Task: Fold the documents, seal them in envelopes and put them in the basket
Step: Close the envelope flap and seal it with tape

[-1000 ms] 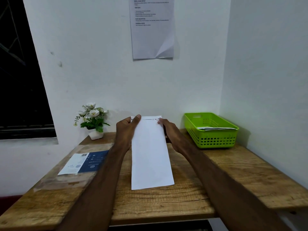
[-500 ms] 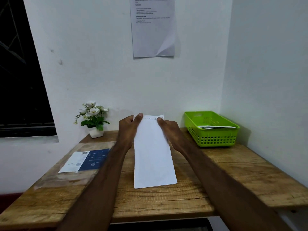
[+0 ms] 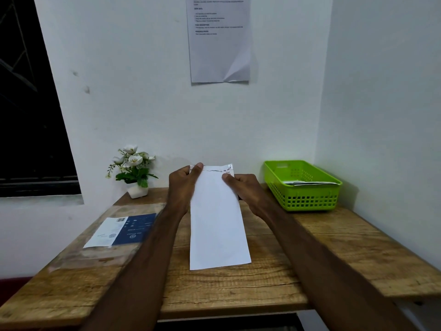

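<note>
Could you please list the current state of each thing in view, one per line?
White envelope: lengthwise on the table, far end gripped by both hands, flap end raised.
Left hand: pinching the envelope's far left corner.
Right hand: pinching its far right corner.
Green basket: upright, already holding papers.
Blue-and-white packet: flat, untouched.
Flower pot: upright.

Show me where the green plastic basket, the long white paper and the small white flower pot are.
green plastic basket [image 3: 307, 199], head view, front lattice wall
long white paper [image 3: 218, 225], head view, middle of sheet
small white flower pot [image 3: 137, 191], head view, pot front
</note>
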`<state>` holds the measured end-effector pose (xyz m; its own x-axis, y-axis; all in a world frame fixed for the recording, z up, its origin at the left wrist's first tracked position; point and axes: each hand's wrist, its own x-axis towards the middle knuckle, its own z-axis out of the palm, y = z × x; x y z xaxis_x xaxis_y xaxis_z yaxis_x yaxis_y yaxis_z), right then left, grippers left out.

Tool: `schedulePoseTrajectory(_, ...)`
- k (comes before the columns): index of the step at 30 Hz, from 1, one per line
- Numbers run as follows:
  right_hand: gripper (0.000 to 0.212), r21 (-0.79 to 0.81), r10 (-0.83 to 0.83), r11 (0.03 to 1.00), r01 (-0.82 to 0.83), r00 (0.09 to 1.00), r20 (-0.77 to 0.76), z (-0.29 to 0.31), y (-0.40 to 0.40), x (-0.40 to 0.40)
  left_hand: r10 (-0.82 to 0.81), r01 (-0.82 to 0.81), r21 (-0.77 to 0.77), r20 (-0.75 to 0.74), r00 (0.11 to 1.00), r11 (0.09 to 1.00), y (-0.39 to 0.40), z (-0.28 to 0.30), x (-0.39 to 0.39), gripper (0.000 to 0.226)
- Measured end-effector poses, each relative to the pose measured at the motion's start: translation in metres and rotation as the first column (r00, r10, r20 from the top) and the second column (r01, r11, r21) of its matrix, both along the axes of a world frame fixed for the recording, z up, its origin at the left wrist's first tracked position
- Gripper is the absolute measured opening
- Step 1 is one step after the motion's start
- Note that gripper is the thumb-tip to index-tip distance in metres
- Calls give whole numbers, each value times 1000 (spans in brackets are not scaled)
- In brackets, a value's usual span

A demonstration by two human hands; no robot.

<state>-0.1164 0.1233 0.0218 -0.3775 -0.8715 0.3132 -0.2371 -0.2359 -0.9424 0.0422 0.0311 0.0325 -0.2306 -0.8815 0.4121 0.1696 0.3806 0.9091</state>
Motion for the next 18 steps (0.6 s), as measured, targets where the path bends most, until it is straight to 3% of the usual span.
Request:
schedulePoseTrajectory(6,50,16,-22,1000,21,997,67,2,0,-2,-8,8,5,4,1000,1000,1,0,0,55)
schedulePoseTrajectory(10,41,8,-21,1000,20,986,167,5,0,1,-17,16,2,10,1000,1000,1,0,-1,45)
schedulePoseTrajectory(18,30,15,-94,996,93,977,194,6,-3,3,-17,21,-50,74,997,999,6,0,-5,45)
